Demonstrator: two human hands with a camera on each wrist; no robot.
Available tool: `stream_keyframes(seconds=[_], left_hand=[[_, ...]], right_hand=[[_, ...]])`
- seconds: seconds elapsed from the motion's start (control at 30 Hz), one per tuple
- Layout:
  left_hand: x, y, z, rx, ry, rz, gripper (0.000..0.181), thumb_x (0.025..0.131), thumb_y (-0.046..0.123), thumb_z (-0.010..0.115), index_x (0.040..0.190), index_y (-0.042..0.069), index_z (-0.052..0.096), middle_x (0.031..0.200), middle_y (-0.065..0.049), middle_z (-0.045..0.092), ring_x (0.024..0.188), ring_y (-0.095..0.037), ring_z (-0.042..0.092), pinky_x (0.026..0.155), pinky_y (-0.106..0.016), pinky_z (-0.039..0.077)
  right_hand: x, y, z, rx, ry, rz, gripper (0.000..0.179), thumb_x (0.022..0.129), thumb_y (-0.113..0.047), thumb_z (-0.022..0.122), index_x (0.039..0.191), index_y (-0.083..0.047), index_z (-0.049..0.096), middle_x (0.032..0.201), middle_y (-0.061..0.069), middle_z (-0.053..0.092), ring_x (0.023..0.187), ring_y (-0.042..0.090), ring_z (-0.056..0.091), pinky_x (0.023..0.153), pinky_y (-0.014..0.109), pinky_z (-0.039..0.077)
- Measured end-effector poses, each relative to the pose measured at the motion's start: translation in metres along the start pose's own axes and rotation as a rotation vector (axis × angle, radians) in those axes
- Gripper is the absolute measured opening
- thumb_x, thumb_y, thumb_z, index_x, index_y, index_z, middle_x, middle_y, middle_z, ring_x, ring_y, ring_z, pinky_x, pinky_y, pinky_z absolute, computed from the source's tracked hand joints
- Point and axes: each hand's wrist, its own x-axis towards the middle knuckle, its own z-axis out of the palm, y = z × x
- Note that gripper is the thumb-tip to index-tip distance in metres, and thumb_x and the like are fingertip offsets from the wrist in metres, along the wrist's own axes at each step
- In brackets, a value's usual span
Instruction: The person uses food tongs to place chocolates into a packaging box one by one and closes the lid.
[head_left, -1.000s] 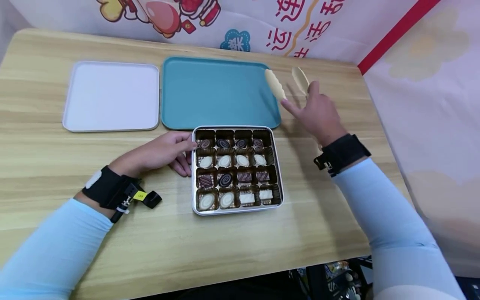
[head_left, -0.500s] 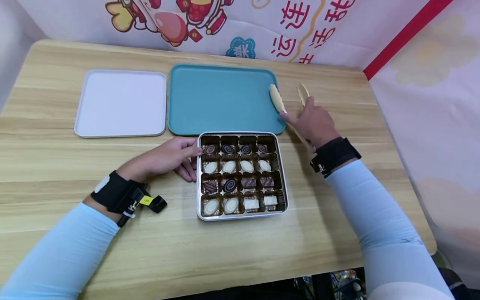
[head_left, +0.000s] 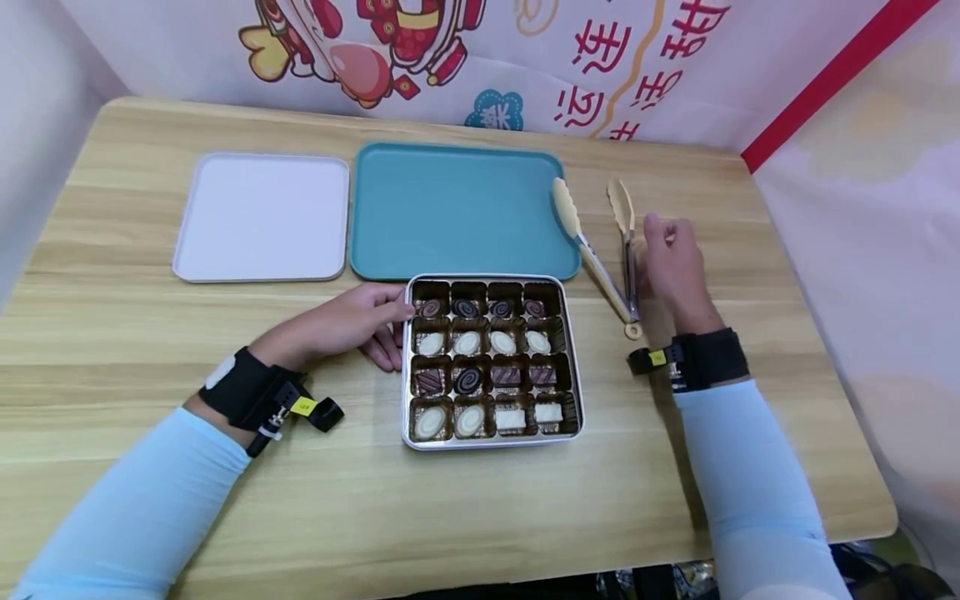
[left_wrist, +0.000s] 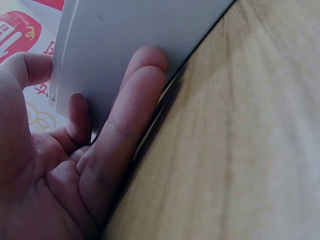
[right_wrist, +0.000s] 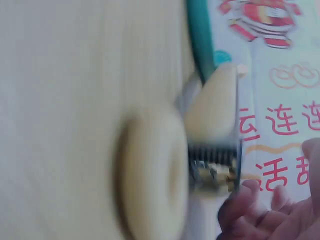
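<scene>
A metal box of chocolates (head_left: 491,444) lies before me, its gold compartments holding dark swirled, brown striped and white pieces. My left hand (head_left: 352,323) holds its left side, thumb at the rim and fingers against the wall. In the left wrist view the fingers (left_wrist: 142,95) lie along the box's grey side (left_wrist: 115,45), near the wood. Cream-tipped tongs (head_left: 611,287) lie spread on the table, one tip over the teal tray's edge. Just right of them is my right hand (head_left: 678,271), loosely curled, holding nothing visible. Blurred tongs (right_wrist: 155,175) fill the right wrist view's middle, fingers (right_wrist: 240,210) close beside them.
Behind the box lies a teal tray (head_left: 457,212), with a white tray (head_left: 262,217) to its left. A printed backdrop (head_left: 420,58) rises at the table's back edge. Another white panel (head_left: 862,275) flanks the right side.
The right hand has let go of the tongs and moved right. The tongs now lie on the table. The left hand stays on the box, while the head view has shifted slightly.
</scene>
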Motion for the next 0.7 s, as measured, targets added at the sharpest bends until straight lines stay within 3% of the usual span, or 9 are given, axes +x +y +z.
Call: stream_keyframes(seconds=[0.13,0.27,0.3,0.37,0.47,0.53,0.6,0.7], left_hand=[[-0.003,0.001,0.0,0.004,0.004,-0.011,0.033,0.101,0.031,0.042,0.097,-0.001,0.045,0.082,-0.025,0.064,0.07,-0.039,0.065,0.062,-0.047,0.062],[-0.009,0.006,-0.001,0.092,0.02,-0.024,0.046,0.099,0.046,0.04,0.101,0.001,0.05,0.078,-0.025,0.065,0.062,-0.038,0.064,0.054,-0.047,0.062],[-0.012,0.009,-0.002,0.159,0.039,-0.019,0.049,0.098,0.049,0.039,0.101,0.002,0.052,0.077,-0.024,0.065,0.058,-0.037,0.063,0.05,-0.046,0.061],[-0.019,0.015,-0.007,0.354,0.137,0.009,0.049,0.096,0.052,0.041,0.099,0.006,0.056,0.076,-0.019,0.065,0.055,-0.032,0.061,0.046,-0.042,0.059],[-0.033,0.02,-0.023,0.728,0.37,0.065,0.033,0.094,0.042,0.053,0.092,0.009,0.058,0.083,-0.012,0.064,0.066,-0.026,0.058,0.054,-0.04,0.056],[-0.043,0.019,-0.036,0.958,0.507,0.054,0.024,0.09,0.031,0.059,0.094,0.008,0.061,0.09,-0.013,0.063,0.079,-0.028,0.055,0.063,-0.045,0.052],[-0.05,0.016,-0.047,1.109,0.564,0.029,0.021,0.086,0.023,0.063,0.096,0.005,0.064,0.094,-0.015,0.062,0.085,-0.031,0.053,0.069,-0.05,0.049],[-0.056,0.014,-0.055,1.257,0.542,0.011,0.015,0.083,0.016,0.064,0.09,0.003,0.066,0.086,-0.015,0.063,0.079,-0.03,0.054,0.064,-0.05,0.048]], right_hand=[[-0.007,0.006,0.006,0.196,-0.006,0.007,0.037,0.092,-0.057,0.043,0.093,-0.021,0.039,0.066,0.003,0.053,0.051,0.015,0.051,0.042,0.025,0.048],[-0.015,0.007,0.005,0.228,0.022,-0.011,0.036,0.093,-0.054,0.045,0.09,-0.019,0.04,0.063,-0.003,0.045,0.05,0.011,0.045,0.041,0.023,0.041],[-0.017,0.006,0.004,0.234,0.036,-0.018,0.036,0.093,-0.054,0.045,0.089,-0.018,0.04,0.065,-0.003,0.043,0.051,0.011,0.043,0.041,0.023,0.04],[-0.022,0.002,0.001,0.242,0.076,-0.034,0.036,0.094,-0.05,0.046,0.085,-0.015,0.042,0.066,-0.004,0.042,0.051,0.008,0.042,0.041,0.021,0.037],[-0.022,0.004,0.002,0.269,0.122,-0.046,0.035,0.096,-0.042,0.049,0.079,-0.012,0.043,0.07,-0.004,0.041,0.054,0.007,0.039,0.042,0.02,0.033],[-0.022,0.005,0.002,0.297,0.137,-0.051,0.034,0.096,-0.037,0.049,0.076,-0.01,0.043,0.069,-0.004,0.04,0.053,0.007,0.038,0.042,0.019,0.032],[-0.02,0.007,0.002,0.312,0.141,-0.059,0.034,0.097,-0.036,0.049,0.076,-0.01,0.043,0.07,-0.002,0.039,0.054,0.008,0.038,0.042,0.02,0.032],[-0.024,-0.002,-0.004,0.366,0.13,-0.096,0.031,0.097,-0.033,0.049,0.076,-0.01,0.046,0.068,-0.003,0.04,0.053,0.009,0.039,0.041,0.019,0.033]])
